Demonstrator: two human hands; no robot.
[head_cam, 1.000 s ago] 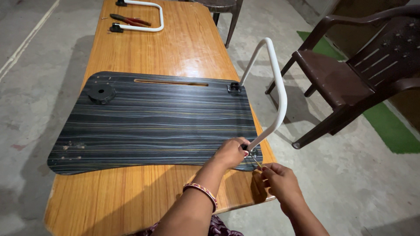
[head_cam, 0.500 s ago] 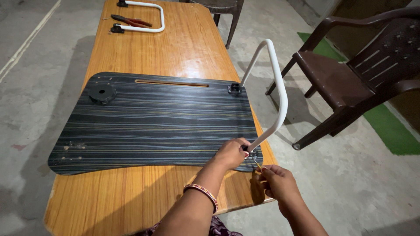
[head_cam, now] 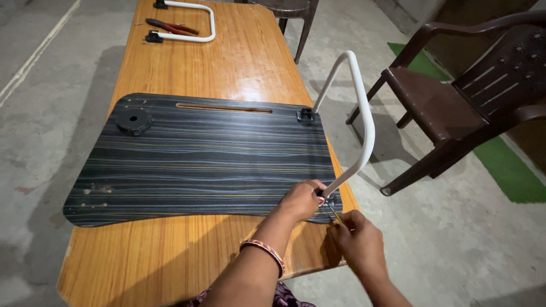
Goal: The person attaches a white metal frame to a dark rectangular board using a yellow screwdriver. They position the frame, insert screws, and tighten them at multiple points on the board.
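A dark striped board [head_cam: 199, 162] lies flat on a long orange wooden table [head_cam: 227, 62], covering its middle and near part. At the board's 10 o'clock corner sits a round black cup recess [head_cam: 134, 121]; a narrow slot [head_cam: 223, 107] runs along its far edge.

At 12 o'clock on the table, well apart from the board, a second white U-shaped leg [head_cam: 193, 23] lies flat with red-handled pliers [head_cam: 170, 27] inside its curve.

The left hand [head_cam: 301, 199], a patterned bangle [head_cam: 263, 252] on its wrist, rests at the board's 4 o'clock corner, fingers clenched around the lower end of a white tubular leg [head_cam: 358, 119]. This leg stands upright along the board's 3 o'clock edge; its far end meets a black bracket [head_cam: 305, 115] at the 2 o'clock corner.

The right hand [head_cam: 357, 241] is just beside the left, at 5 o'clock off the table edge, fingers pinched on a small screwdriver [head_cam: 334, 215] whose tip points at the leg's near mount.

At 2 o'clock, a brown plastic chair [head_cam: 472, 96] stands on the concrete floor [head_cam: 455, 244], partly on a green mat [head_cam: 512, 170].
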